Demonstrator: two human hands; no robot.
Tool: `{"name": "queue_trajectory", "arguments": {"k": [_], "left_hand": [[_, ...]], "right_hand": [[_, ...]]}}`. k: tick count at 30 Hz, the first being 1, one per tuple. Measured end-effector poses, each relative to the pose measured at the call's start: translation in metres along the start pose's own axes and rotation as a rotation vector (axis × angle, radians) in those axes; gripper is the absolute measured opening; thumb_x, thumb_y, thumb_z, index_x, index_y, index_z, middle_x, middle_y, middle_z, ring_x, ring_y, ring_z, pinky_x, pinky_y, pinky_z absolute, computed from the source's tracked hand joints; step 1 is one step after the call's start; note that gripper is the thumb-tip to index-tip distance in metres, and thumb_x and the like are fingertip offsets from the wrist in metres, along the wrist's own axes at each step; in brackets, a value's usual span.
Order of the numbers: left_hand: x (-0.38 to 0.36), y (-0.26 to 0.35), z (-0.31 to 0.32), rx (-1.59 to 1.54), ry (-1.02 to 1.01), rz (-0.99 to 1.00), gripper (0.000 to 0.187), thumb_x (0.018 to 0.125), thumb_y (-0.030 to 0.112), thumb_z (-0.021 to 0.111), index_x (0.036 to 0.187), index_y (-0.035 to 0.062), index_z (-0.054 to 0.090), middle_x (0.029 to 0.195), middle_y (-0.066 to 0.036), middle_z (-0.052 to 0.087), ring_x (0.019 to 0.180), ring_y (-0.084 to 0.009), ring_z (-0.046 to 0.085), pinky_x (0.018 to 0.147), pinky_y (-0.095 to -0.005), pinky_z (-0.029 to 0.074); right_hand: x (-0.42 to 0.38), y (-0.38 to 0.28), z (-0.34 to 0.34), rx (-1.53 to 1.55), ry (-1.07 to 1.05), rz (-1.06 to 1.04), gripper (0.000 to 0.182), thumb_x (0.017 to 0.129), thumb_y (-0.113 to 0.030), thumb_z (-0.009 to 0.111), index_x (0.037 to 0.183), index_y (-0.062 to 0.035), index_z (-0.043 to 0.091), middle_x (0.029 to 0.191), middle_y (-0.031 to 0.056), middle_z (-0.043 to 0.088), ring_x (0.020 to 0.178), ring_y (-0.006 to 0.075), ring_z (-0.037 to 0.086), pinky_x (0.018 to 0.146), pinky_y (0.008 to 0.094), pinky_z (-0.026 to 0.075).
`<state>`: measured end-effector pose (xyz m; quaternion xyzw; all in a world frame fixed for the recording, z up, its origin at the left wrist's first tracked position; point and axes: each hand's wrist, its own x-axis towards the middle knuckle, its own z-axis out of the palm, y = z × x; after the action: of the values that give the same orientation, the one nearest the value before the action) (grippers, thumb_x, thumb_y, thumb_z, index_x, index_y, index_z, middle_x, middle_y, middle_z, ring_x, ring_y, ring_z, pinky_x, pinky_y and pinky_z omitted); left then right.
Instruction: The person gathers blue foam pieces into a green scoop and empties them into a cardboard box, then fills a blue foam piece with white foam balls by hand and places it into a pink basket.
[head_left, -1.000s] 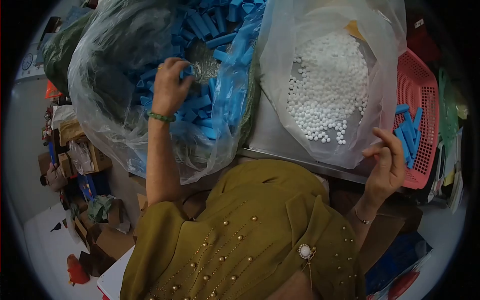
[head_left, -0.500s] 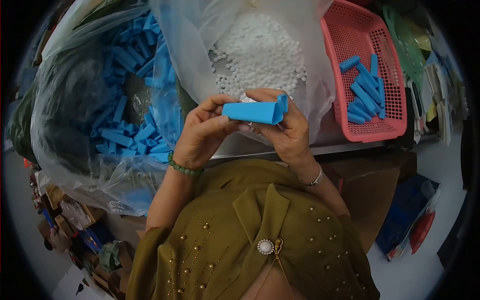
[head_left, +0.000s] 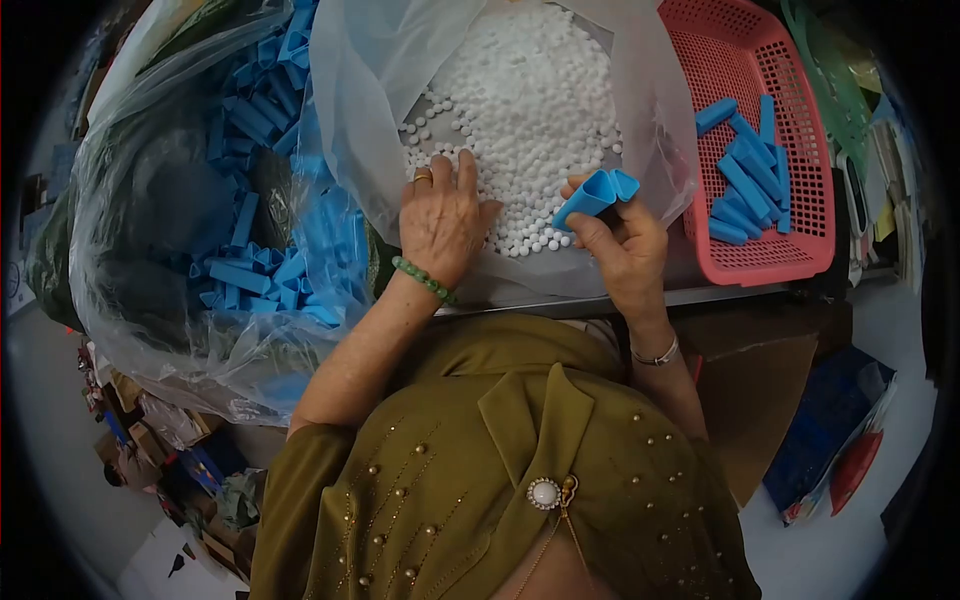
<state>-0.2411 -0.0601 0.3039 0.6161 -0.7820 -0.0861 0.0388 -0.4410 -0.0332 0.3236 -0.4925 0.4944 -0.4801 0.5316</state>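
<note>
My right hand (head_left: 632, 250) grips a blue triangular tube (head_left: 583, 203), tilted with its mouth facing up and away. The small end cap (head_left: 625, 184) stands folded open at the mouth. Down on the near left edge of the white balls (head_left: 535, 110) lies my left hand (head_left: 440, 225), fingers stretched out and apart. Its fingertips touch the balls; whether any are under the palm is hidden. The balls are heaped on a clear plastic bag (head_left: 365, 60) spread on the table.
On the left, a large clear bag (head_left: 110, 290) holds many blue tubes (head_left: 240, 272). A pink basket (head_left: 765, 268) with several blue tubes (head_left: 745, 185) stands at the right. The metal table edge (head_left: 560, 300) runs before me. Cardboard (head_left: 750, 410) lies below right.
My left hand has let go of the blue tube and moved forward onto the white balls. My right hand has moved right with the tube and turned its mouth upward.
</note>
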Motion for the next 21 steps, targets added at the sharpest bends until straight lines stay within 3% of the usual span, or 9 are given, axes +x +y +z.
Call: {"name": "queue_trajectory", "arguments": {"k": [2, 3, 5, 12, 14, 18, 20, 21], "left_hand": [[-0.004, 0.004, 0.005, -0.027, -0.007, -0.044, 0.068, 0.075, 0.037, 0.070, 0.128, 0.0038, 0.042, 0.111, -0.018, 0.050, 0.099, -0.0353, 0.052, 0.078, -0.0425, 0.044], [-0.006, 0.007, 0.006, -0.026, -0.012, -0.045, 0.068, 0.075, 0.037, 0.070, 0.128, 0.0038, 0.042, 0.111, -0.018, 0.050, 0.099, -0.0353, 0.052, 0.078, -0.0425, 0.044], [-0.008, 0.014, 0.008, -0.030, 0.125, 0.006, 0.074, 0.076, 0.046, 0.067, 0.130, 0.0040, 0.038, 0.115, -0.017, 0.045, 0.104, -0.0351, 0.047, 0.084, -0.0446, 0.039], [-0.011, 0.017, 0.032, -0.106, 0.208, 0.055, 0.073, 0.070, 0.053, 0.068, 0.122, 0.0065, 0.044, 0.116, -0.012, 0.041, 0.106, -0.0302, 0.041, 0.084, -0.0424, 0.033], [-0.015, 0.014, 0.039, -0.142, 0.179, 0.125, 0.072, 0.069, 0.055, 0.067, 0.119, 0.0082, 0.046, 0.115, -0.011, 0.041, 0.105, -0.0299, 0.041, 0.084, -0.0426, 0.032], [-0.014, 0.015, 0.030, -0.109, 0.148, 0.177, 0.071, 0.070, 0.059, 0.065, 0.117, 0.0085, 0.047, 0.110, -0.012, 0.044, 0.100, -0.0319, 0.045, 0.083, -0.0419, 0.035], [-0.009, 0.017, 0.029, -0.127, 0.092, 0.164, 0.055, 0.071, 0.049, 0.068, 0.106, 0.0095, 0.052, 0.103, -0.010, 0.046, 0.095, -0.0288, 0.050, 0.078, -0.0401, 0.040], [-0.006, 0.018, 0.029, -0.128, 0.093, 0.161, 0.055, 0.071, 0.049, 0.068, 0.106, 0.0095, 0.052, 0.103, -0.010, 0.046, 0.095, -0.0288, 0.050, 0.078, -0.0401, 0.040]], "right_hand": [[-0.001, 0.004, -0.002, -0.023, -0.030, 0.029, 0.031, 0.086, -0.001, 0.060, 0.116, 0.0016, 0.057, 0.107, 0.0099, 0.064, 0.083, 0.0086, 0.060, 0.064, 0.0198, 0.048], [0.000, 0.005, -0.002, -0.021, -0.029, 0.034, 0.031, 0.086, -0.001, 0.060, 0.116, 0.0016, 0.057, 0.107, 0.0099, 0.064, 0.083, 0.0086, 0.060, 0.064, 0.0198, 0.048], [0.002, 0.004, -0.002, -0.021, -0.033, 0.028, 0.030, 0.086, -0.001, 0.060, 0.116, 0.0019, 0.057, 0.106, 0.0099, 0.064, 0.084, 0.0091, 0.060, 0.065, 0.0200, 0.048], [0.009, 0.006, -0.003, -0.049, -0.012, 0.021, 0.030, 0.086, -0.001, 0.060, 0.116, 0.0020, 0.057, 0.107, 0.0105, 0.064, 0.085, 0.0097, 0.061, 0.065, 0.0201, 0.049], [0.011, 0.009, 0.000, 0.007, 0.070, -0.049, 0.015, 0.081, -0.002, 0.067, 0.094, 0.0000, 0.059, 0.079, 0.0002, 0.056, 0.066, 0.0059, 0.051, 0.058, 0.0219, 0.043], [0.011, 0.012, -0.002, -0.009, 0.062, -0.047, 0.015, 0.081, -0.002, 0.066, 0.094, -0.0001, 0.059, 0.078, -0.0001, 0.056, 0.066, 0.0058, 0.051, 0.058, 0.0219, 0.042], [0.011, 0.012, -0.005, -0.069, -0.016, 0.028, 0.030, 0.086, -0.002, 0.061, 0.116, 0.0021, 0.057, 0.106, 0.0109, 0.064, 0.087, 0.0098, 0.061, 0.065, 0.0197, 0.049], [0.012, 0.013, -0.004, -0.070, -0.019, 0.029, 0.030, 0.086, -0.002, 0.061, 0.116, 0.0021, 0.057, 0.106, 0.0109, 0.064, 0.087, 0.0098, 0.061, 0.065, 0.0197, 0.049]]}}
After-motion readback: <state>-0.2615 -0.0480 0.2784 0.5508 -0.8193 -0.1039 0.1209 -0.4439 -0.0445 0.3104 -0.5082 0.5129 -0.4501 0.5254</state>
